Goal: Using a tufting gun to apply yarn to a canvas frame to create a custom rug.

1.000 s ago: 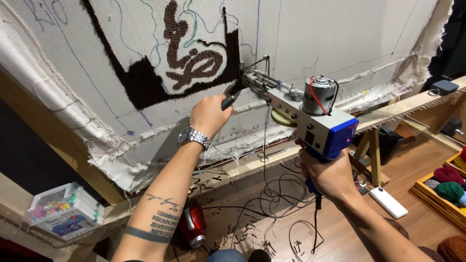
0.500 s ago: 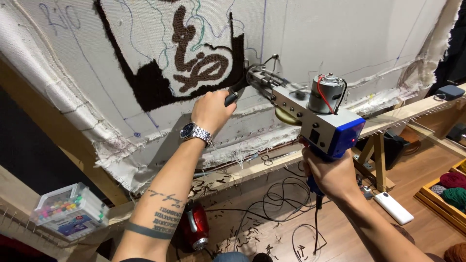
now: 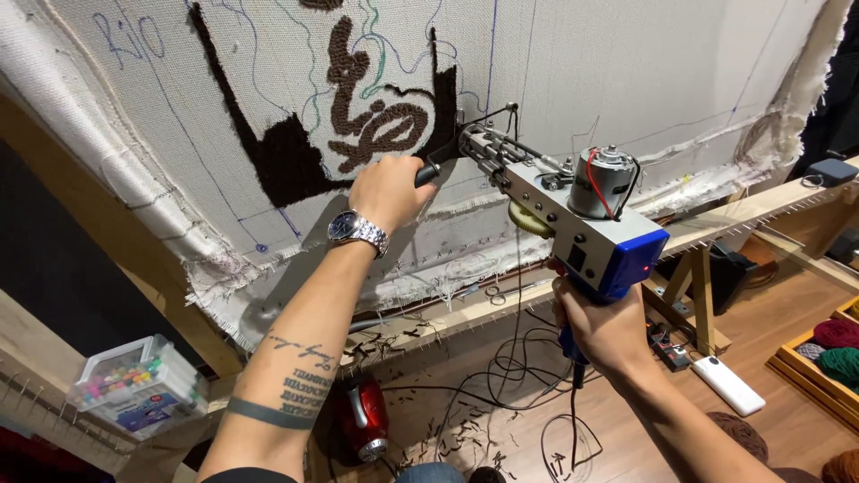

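A tufting gun (image 3: 573, 210) with a grey metal body, a blue end and a motor on top points at a stretched pale cloth (image 3: 608, 72). My left hand (image 3: 389, 190), with a wristwatch, grips the gun's black front handle. My right hand (image 3: 604, 326) grips the rear blue handle below the body. The needle end touches the cloth at the right edge of a tufted black and brown patch (image 3: 358, 134). Blue and green drawn lines cross the cloth.
A wooden frame (image 3: 743, 210) holds the cloth. Below lie black cables (image 3: 510, 385), a red round device (image 3: 362, 416), a white power strip (image 3: 729, 386), yarn balls in a wooden tray (image 3: 828, 349) and a clear box of markers (image 3: 134, 389).
The view has shifted so the cloth and gun sit higher and closer. The gun's tip has stayed against the cloth by the black patch. Both hands keep their grips.
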